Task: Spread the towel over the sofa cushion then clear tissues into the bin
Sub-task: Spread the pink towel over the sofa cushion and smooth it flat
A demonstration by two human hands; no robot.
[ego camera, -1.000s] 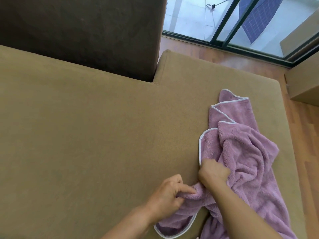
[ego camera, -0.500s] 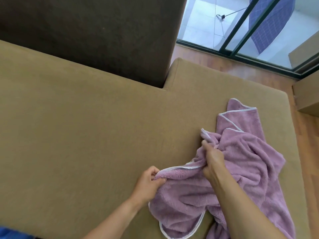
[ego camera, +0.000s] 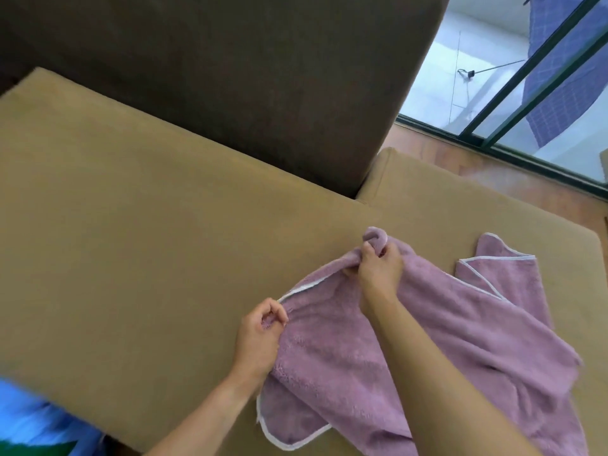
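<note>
In both grips: towel (ego camera: 444, 327) edge.

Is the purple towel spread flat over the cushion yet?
No. The towel is bunched and folded over itself, both hands gripping its near edge.

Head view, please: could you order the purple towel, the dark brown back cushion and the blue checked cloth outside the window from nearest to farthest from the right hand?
1. Purple towel: bunched in the right hand itself.
2. Dark brown back cushion: up and to the left, behind the tan seat.
3. Blue checked cloth: far upper right, beyond the window frame.
</note>
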